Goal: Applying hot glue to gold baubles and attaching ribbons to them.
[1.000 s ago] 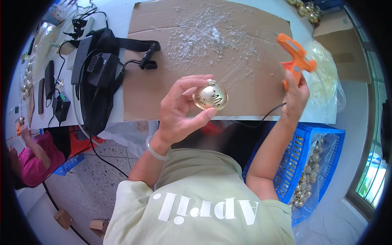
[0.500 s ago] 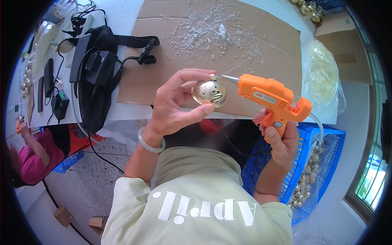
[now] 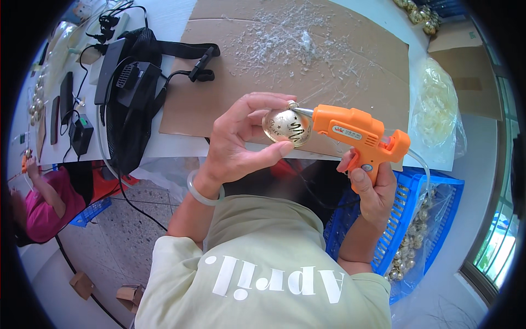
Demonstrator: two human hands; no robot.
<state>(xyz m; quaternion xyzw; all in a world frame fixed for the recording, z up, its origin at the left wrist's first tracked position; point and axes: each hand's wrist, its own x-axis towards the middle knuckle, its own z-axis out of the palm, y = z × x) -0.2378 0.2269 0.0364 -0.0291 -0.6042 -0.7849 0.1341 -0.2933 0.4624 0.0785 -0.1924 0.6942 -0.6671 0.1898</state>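
Between the thumb and fingers of my left hand (image 3: 241, 131) is a shiny gold bauble (image 3: 286, 127) with a dark zigzag tree, stars and lettering on it. Its small cap (image 3: 292, 104) points up and away from me. My right hand (image 3: 373, 189) is wrapped around the handle of an orange hot glue gun (image 3: 353, 129), fingers at the trigger. The gun's metal nozzle points left and meets the bauble just below its cap. A pale glue stick (image 3: 421, 162) curves out of the gun's back end.
Beneath is a cardboard sheet (image 3: 219, 104) strewn with glue strings (image 3: 296, 44). A black mesh bag with straps (image 3: 137, 98) lies left. At right are a clear bag of pale pieces (image 3: 435, 109) and a blue crate (image 3: 402, 219) of gold baubles. Another person (image 3: 49, 203) works far left.
The glue gun has moved left, bringing its nozzle from beside the bauble's cap to the bauble just below it. The bauble has shifted slightly right in the picture.
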